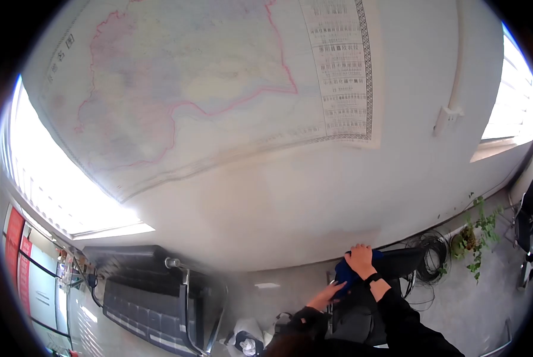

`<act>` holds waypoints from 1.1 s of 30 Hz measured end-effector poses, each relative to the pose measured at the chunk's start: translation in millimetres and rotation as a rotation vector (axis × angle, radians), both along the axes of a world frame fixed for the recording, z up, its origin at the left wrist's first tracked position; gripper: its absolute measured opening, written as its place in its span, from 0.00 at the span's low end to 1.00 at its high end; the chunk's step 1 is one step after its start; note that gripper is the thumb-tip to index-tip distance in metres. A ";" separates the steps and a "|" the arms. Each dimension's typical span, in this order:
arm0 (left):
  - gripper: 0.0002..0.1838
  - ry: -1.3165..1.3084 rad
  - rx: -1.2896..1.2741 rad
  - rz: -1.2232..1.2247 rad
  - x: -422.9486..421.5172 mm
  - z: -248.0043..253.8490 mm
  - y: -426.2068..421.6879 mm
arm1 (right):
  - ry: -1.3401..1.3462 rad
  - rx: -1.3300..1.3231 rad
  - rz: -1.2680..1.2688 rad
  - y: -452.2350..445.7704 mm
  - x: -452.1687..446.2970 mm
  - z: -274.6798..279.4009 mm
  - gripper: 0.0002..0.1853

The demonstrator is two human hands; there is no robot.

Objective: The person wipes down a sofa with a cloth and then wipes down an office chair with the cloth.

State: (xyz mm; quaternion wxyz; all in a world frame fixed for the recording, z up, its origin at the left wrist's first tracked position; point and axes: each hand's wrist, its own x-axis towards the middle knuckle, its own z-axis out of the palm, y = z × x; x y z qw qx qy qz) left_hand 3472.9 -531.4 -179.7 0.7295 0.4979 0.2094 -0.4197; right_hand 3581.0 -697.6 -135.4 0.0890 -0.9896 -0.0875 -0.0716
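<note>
Perhaps for steadying it, the right hand (pixel 359 260) lies over the blue cloth (pixel 344 275), the left hand (pixel 328 294) nearer at its edge; whether either grips, I cannot tell.

Pale wall (pixel 421 172) between bright windows (pixel 46 172)

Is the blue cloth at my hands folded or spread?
Not spread flat: the blue cloth looks bunched under your right hand. Whether neatly folded, cannot tell.
</note>
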 end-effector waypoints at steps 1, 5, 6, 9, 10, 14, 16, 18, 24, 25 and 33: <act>0.31 -0.023 0.075 0.022 -2.6 13.6 -7.4 | -0.007 0.049 0.063 -6.3 -3.2 5.0 0.15; 0.36 -0.214 0.169 -0.076 13.4 14.2 -10.9 | -0.124 0.200 0.253 -40.5 -25.2 21.2 0.15; 0.41 -0.257 0.216 -0.083 20.0 17.4 -14.1 | -0.145 0.196 0.252 -48.8 -27.5 21.0 0.15; 0.51 -0.341 0.310 -0.098 38.9 22.5 -29.2 | -0.230 0.146 0.284 -71.2 -32.5 25.4 0.16; 0.52 -0.398 0.331 -0.151 48.6 23.0 -40.8 | -0.237 0.143 0.281 -79.6 -31.7 28.0 0.16; 0.48 -0.667 0.365 -0.249 67.8 17.2 -99.0 | -0.205 0.115 0.091 -135.8 -30.3 21.9 0.16; 0.45 -0.767 0.325 -0.369 72.9 17.8 -132.4 | -0.220 0.083 -0.020 -177.1 -34.8 20.4 0.15; 0.43 -0.862 0.285 -0.487 70.8 34.1 -162.0 | -0.249 -0.001 -0.152 -213.4 -37.8 10.8 0.15; 0.28 -1.160 0.518 -0.482 37.2 73.4 -187.8 | -0.108 -0.070 -0.377 -230.6 -25.4 -16.0 0.15; 0.27 -1.160 0.530 -0.427 37.6 69.0 -177.6 | -0.117 -0.085 -0.428 -221.8 -23.5 -21.3 0.15; 0.23 -1.042 0.390 -0.276 40.1 -10.4 -51.4 | -0.132 -0.142 -0.408 -128.5 -34.5 -16.0 0.14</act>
